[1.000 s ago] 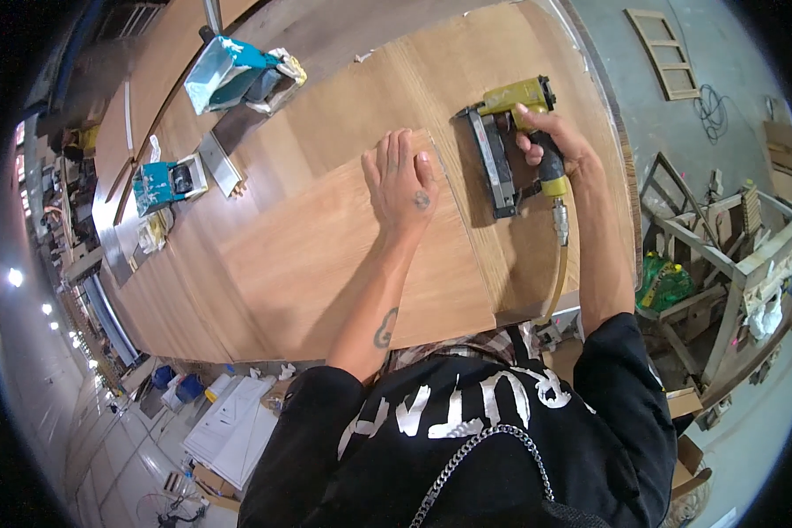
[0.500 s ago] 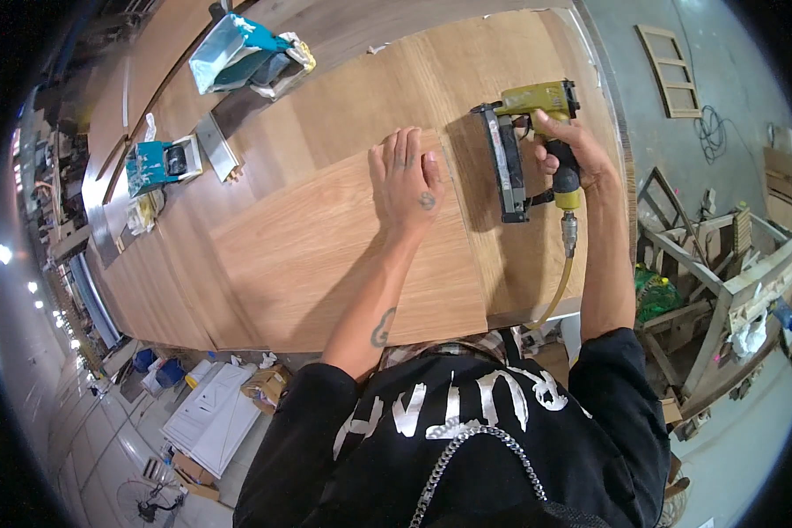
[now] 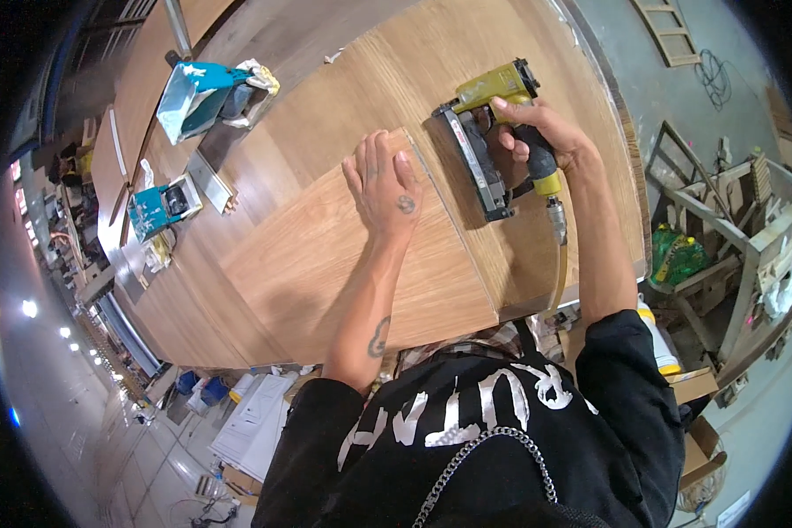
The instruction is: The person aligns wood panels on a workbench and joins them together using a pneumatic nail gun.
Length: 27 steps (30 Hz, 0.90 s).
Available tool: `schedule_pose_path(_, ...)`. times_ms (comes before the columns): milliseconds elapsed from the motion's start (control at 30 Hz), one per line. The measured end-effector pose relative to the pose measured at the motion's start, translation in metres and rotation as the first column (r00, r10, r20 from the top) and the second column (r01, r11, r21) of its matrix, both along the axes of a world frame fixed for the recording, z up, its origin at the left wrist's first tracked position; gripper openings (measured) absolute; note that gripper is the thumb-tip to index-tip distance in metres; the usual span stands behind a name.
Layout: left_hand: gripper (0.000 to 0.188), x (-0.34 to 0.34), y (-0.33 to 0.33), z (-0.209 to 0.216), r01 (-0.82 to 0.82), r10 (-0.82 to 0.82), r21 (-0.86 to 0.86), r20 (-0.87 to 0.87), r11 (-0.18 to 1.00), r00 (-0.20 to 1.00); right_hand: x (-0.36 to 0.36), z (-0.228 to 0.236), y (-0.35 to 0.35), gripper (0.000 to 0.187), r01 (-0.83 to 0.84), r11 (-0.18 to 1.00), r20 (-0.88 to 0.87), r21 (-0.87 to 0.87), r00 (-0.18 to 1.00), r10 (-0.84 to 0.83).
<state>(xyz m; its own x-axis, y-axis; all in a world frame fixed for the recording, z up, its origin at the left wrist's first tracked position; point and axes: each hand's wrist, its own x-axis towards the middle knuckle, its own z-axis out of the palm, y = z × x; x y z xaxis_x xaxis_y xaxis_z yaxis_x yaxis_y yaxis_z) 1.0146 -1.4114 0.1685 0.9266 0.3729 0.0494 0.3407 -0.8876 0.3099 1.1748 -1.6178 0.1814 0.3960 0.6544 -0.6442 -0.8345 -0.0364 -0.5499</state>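
Observation:
My right hand (image 3: 537, 136) is wrapped round the black grip of a yellow-green and black pneumatic nail gun (image 3: 497, 86). A yellow air hose (image 3: 559, 273) runs from the metal coupling under the grip toward the table's near edge. Flat on a wood-grain plank (image 3: 378, 282) lies my left hand (image 3: 385, 189), palm down, its fingers stretched out close to the plank's far right corner. The gun's dark magazine is just right of the seam along that plank's edge, over the neighbouring board (image 3: 537, 246). Whether its nose touches the board I cannot tell.
Two teal-and-white containers (image 3: 185, 101) (image 3: 154, 211) stand on the table's left, with a metal-edged strip (image 3: 209, 183) between them. To the right are a wooden frame structure (image 3: 735, 238), a green bundle (image 3: 678, 253) and a ladder-like frame (image 3: 666, 31). White panels (image 3: 251, 418) lie on the floor at lower left.
My view has turned, so the table and boards appear tilted. The nail gun has tipped and sits nearer my left hand in the picture. My left hand remains flat on the plank.

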Motion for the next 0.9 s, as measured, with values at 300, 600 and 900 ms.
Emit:
schedule_pose_path(300, 0.039, -0.008, 0.012, -0.012, -0.023, 0.022, -0.027, -0.015, 0.999, 1.0, -0.012, -0.007, 0.019, 0.026, 0.018, 1.0, -0.022, 0.02, 1.0, -0.017)
schedule_pose_path(600, 0.052, -0.005, 0.008, 0.002, -0.002, 0.002, -0.026, -0.015, 1.0, 1.0, 0.0, -0.017, -0.017, 0.028, 0.376, 0.879, -0.082, 0.293, 0.926, -0.369)
schedule_pose_path(900, 0.048, 0.002, 0.015, 0.004, -0.036, 0.045, -0.105, 0.081, 0.994, 0.996, -0.006, -0.028, -0.017, 0.044, 0.3, 0.924, 0.014, 0.238, 0.95, -0.312)
